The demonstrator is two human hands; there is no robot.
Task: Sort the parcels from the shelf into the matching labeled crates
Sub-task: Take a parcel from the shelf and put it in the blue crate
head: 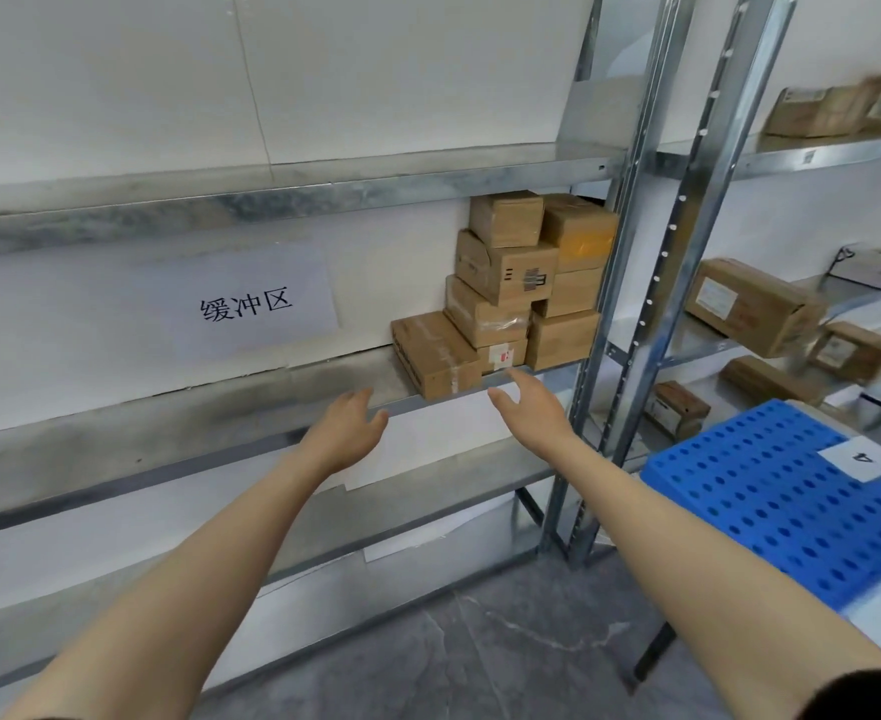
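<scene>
Several brown cardboard parcels (519, 283) are stacked at the right end of a metal shelf (178, 433). A flat parcel (433, 356) lies at the front left of the stack, near the shelf edge. My left hand (347, 428) is open, fingers spread, just below and left of that flat parcel, not touching it. My right hand (529, 407) is open too, its fingertips close under the stack's front edge. A blue perforated crate (771, 491) with a white label reading 4 stands at the lower right.
A paper sign with Chinese characters (246, 304) hangs on the wall behind the shelf. Steel uprights (636, 283) split this rack from a second rack on the right holding more parcels (755, 304). Grey floor lies below.
</scene>
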